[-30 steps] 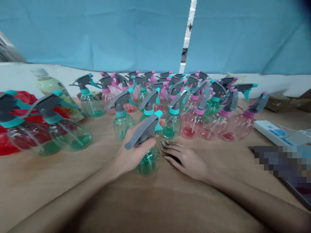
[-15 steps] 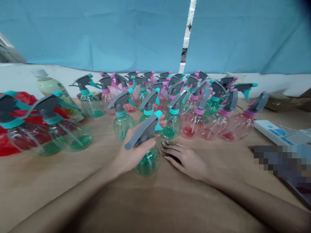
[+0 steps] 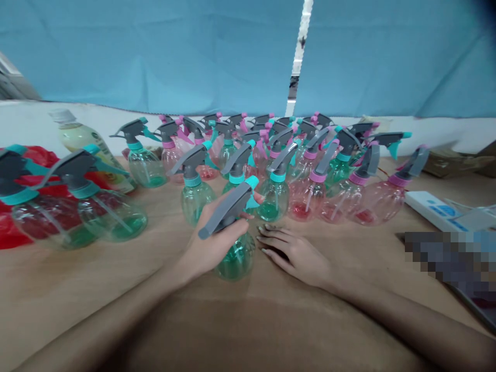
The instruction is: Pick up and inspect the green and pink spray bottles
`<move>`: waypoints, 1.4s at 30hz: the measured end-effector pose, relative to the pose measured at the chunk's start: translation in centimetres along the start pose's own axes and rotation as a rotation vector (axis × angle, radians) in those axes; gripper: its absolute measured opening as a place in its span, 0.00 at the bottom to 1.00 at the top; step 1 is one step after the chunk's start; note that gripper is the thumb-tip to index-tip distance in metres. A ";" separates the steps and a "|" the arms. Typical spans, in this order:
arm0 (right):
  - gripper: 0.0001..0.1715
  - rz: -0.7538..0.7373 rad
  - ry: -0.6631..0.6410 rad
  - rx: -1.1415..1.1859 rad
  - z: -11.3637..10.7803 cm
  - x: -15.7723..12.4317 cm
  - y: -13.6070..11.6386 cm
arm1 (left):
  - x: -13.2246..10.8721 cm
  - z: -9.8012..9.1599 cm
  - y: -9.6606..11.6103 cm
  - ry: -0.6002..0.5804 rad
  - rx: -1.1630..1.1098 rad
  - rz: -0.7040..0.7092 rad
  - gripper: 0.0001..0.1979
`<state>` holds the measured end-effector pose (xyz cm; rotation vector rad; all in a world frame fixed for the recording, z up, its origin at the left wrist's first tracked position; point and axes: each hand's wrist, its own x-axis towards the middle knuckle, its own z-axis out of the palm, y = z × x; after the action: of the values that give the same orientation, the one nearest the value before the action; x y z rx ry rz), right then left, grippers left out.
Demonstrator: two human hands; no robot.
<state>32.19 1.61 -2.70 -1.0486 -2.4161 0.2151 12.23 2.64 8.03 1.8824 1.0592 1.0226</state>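
Note:
My left hand (image 3: 217, 235) is wrapped round the neck of a green spray bottle (image 3: 234, 261) with a grey and turquoise trigger head. The bottle stands upright on the wooden table (image 3: 248, 320), nozzle pointing away and to the right. My fingers hide its collar and part of the trigger. To the right of the bottle, my right hand (image 3: 296, 256) rests on the tabletop with its fingers stretched out and slightly apart, holding nothing. Just beyond both hands stand another green spray bottle (image 3: 273, 204) and a pink spray bottle (image 3: 306, 204).
Several more green and pink spray bottles (image 3: 194, 199) crowd the back. At left, two spray bottles (image 3: 112, 217) stand before a red plastic bag (image 3: 15, 227) and a pale bottle (image 3: 83, 142) with a white cap. A white power strip (image 3: 430, 209) and a pixelated dark object (image 3: 453, 263) lie right.

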 end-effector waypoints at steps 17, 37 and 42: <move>0.19 -0.011 0.018 0.003 -0.1 0.1 -0.1 | -0.5 0.0 0.6 0.027 0.002 0.019 0.10; 0.19 -0.013 0.024 0.007 -0.1 0.0 -0.1 | -0.5 0.1 1.3 -0.006 -0.021 0.021 0.20; 0.19 -0.017 0.021 0.006 -0.1 0.1 0.0 | -0.6 0.2 1.0 -0.020 -0.078 0.012 0.22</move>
<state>32.19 1.63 -2.58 -1.0225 -2.4036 0.2041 12.45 1.65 8.66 1.8341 0.9839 1.0357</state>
